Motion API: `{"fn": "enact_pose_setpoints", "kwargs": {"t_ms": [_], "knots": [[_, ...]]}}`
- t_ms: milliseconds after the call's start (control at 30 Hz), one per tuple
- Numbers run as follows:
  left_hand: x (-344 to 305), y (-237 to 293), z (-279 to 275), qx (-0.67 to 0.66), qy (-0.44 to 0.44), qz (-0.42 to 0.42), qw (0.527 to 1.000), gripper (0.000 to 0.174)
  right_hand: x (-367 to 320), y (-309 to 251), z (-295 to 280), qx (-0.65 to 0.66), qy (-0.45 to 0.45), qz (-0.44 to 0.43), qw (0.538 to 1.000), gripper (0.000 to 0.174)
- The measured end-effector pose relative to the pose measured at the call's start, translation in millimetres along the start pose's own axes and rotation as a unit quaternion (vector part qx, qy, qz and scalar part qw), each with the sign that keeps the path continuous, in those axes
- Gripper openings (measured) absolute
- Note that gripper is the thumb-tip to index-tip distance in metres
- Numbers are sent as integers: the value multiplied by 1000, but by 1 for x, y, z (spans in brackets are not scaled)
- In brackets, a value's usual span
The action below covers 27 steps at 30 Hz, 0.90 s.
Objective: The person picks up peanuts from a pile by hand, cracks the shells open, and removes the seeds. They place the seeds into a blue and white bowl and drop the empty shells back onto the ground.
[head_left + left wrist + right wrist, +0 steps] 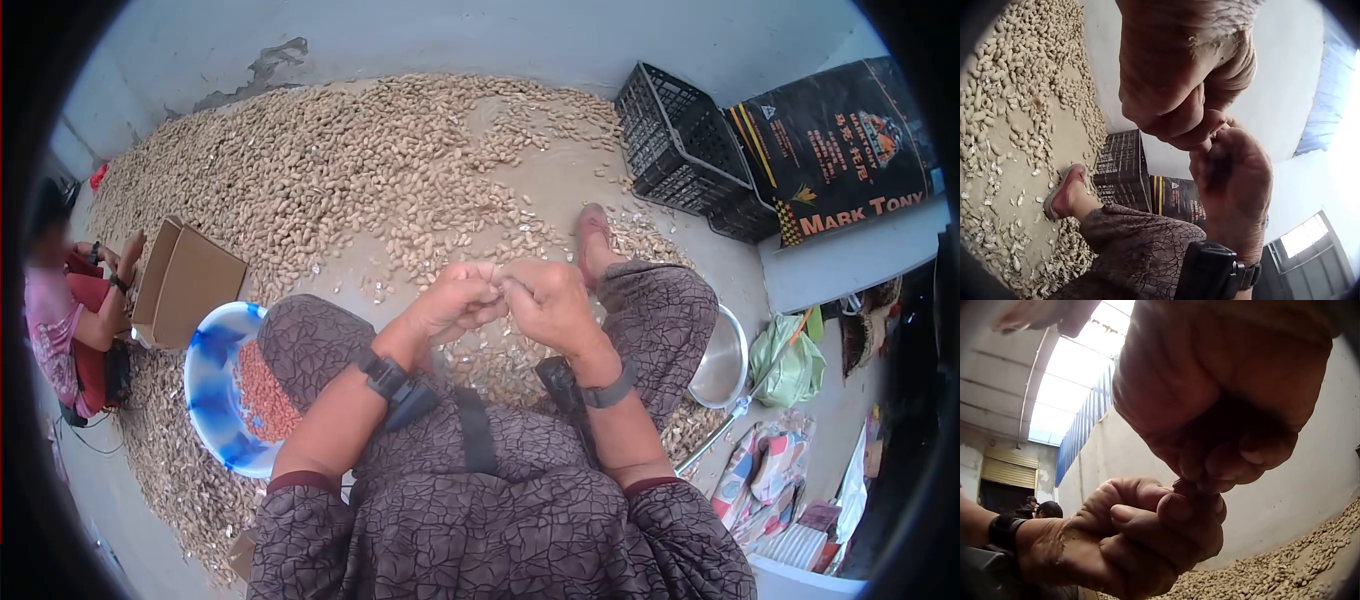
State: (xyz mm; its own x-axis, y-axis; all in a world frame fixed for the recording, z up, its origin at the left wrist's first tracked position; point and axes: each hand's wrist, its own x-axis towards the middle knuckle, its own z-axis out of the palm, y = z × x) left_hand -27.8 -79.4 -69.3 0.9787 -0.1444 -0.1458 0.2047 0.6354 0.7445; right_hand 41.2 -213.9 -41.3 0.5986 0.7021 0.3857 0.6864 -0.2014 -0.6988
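The left hand [452,303] and right hand [554,306] are curled, a small brown piece [1182,485] pinched between their fingertips; through uneven squeezing, it could be dropped.

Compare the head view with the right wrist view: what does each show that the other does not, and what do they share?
Head view only: the blue-and-white basin with reddish kernels, the black crate and the cardboard box.

Right wrist view only: the bright roof panels, the blue corrugated sheeting and the yellow shutter.

Both: unshelled peanuts heaped by a pale wall, and the left hand and right hand meeting at the fingertips.
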Motion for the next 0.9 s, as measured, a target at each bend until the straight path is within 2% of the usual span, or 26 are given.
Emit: {"fn": "enact_pose_setpoints", "kwargs": {"t_ms": [267,400,467,800,867,900], "knots": [[-2,-4,-12,-17,-14,-15,1000,13,0,7,0,85,-12,71,994,11],[-2,-4,-10,13,0,-12,1000,12,0,12,0,40,-37,61,997,12],[-1,-5,-10,27,-7,-7,1000,13,1,8,0,56,-14,64,996,12],[3,-14,-14,-11,9,-5,1000,12,-4,27,5,121,-25,88,988,9],[4,-15,-15,-4,34,-11,999,14,-6,28,8,219,-35,124,967,8],[5,-17,-16,-5,35,-12,999,14,-6,28,6,220,-36,125,967,8]]}}
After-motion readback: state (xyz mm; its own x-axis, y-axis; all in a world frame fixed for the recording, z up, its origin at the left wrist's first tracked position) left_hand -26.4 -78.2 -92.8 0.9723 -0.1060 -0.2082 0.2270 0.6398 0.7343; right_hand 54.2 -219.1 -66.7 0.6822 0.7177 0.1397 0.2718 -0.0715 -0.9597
